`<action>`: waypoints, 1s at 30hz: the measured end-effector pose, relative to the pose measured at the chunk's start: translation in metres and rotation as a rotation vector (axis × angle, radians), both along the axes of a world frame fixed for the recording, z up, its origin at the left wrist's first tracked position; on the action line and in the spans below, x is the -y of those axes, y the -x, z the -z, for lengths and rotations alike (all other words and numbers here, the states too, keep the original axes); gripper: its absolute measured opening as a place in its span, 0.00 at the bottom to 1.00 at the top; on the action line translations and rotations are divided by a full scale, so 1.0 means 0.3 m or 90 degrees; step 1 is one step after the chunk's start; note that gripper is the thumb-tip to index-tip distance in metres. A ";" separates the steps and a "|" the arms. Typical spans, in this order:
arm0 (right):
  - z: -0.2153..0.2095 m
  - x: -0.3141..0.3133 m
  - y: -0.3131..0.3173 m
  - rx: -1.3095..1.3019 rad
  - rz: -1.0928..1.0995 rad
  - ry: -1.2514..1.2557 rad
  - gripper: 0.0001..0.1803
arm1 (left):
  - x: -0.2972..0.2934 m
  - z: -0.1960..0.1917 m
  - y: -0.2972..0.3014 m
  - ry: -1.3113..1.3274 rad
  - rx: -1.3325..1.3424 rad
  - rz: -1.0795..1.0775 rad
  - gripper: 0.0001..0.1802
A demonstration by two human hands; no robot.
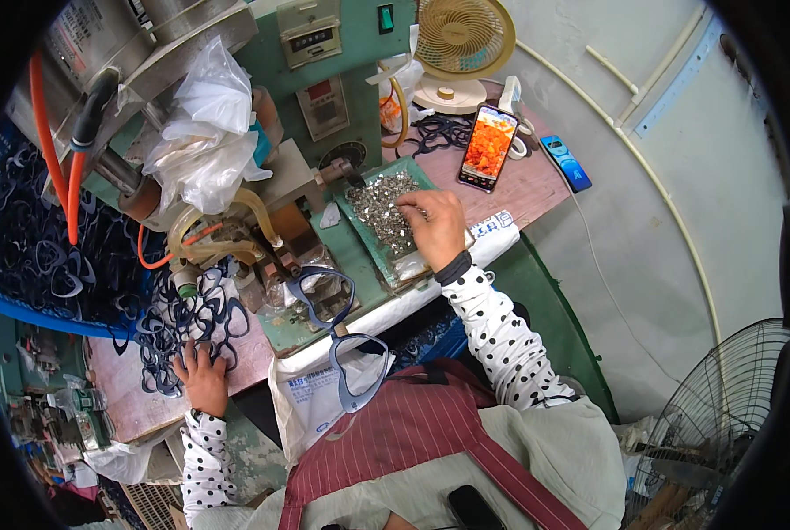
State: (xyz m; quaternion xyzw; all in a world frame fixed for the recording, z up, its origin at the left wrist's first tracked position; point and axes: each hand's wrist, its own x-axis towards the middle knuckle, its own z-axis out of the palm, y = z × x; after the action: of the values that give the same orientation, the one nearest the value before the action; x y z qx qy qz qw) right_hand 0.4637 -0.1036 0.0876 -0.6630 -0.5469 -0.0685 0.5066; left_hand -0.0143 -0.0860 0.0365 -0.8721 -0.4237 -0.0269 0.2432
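My left hand (205, 382) lies with fingers apart on the near edge of a loose pile of dark blue eyeglass frame fronts (158, 340). Over a green tray (366, 231) of small shiny metal pieces (382, 201), my right hand (436, 228) is closed, thumb and fingers drawn together. Whatever sits between those fingertips is too small to make out. One blue eyeglass frame front (335, 360) stands out from the machine's clamp area (282, 263), between my two hands and apart from both. Its far end meets the fixture.
A green machine (346, 88) with hoses and a plastic bag (205, 132) rises ahead. At left is a blue basket (68, 320) full of frame fronts. A phone (489, 148), another device (567, 163) and a small fan (465, 40) are far right; a caged fan (721, 415) is near right.
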 end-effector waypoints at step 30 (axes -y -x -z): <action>-0.263 0.028 0.390 -0.508 -0.390 0.133 0.26 | 0.049 -0.413 -0.483 0.173 0.807 0.469 0.16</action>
State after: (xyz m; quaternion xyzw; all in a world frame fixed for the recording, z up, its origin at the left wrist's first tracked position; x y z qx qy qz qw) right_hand 0.3468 -0.1120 0.1664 -0.4942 -0.4837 0.3964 0.6038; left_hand 0.1305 -0.1007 0.1604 -0.7972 -0.1629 -0.5519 -0.1827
